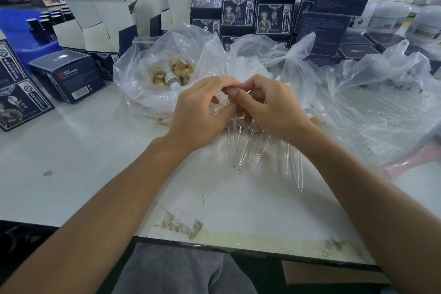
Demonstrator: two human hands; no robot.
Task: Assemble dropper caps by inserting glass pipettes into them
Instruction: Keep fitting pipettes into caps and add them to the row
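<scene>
Head view: left hand [202, 112] and right hand [267, 107] pinch together over finished droppers [241, 141] on the white table [95, 162], what they grip hidden. Best keep pipette straight, pressing gently.

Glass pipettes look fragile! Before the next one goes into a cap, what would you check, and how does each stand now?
1. Left hand and right hand meet over the work: ok.
2. What the fingers pinch: cannot tell, hidden.
3. Finished droppers lie together on the table: ok.
4. Spare bamboo caps in the open plastic bag: ok.
5. Loose cap beside the right wrist, may get knocked: not ok.
</scene>
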